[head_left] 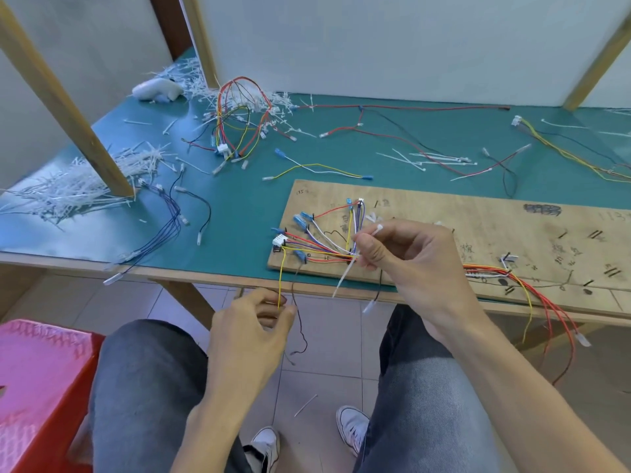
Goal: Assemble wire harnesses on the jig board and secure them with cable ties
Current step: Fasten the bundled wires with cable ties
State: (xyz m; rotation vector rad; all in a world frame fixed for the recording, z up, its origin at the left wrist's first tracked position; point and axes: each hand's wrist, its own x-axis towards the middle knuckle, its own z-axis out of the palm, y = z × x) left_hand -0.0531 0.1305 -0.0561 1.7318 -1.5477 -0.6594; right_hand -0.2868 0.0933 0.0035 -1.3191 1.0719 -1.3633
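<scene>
Right hand (409, 261) pinches a white plastic cable tie (377, 229) above the plywood jig board (478, 216); left hand (249, 326) pinches a yellow wire (281, 274). Heaped white tie offcuts (68, 189) surround a wooden post (68, 107).

One jig board (485, 216), one red stool (37, 370), one table (239, 213)

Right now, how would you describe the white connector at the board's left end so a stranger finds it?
Find the wooden jig board on the green mat and go to its left end, near the front corner. There sits the white connector, with coloured wires fanning out to the right. The terminals around it are blue; it alone is a white block.
</scene>
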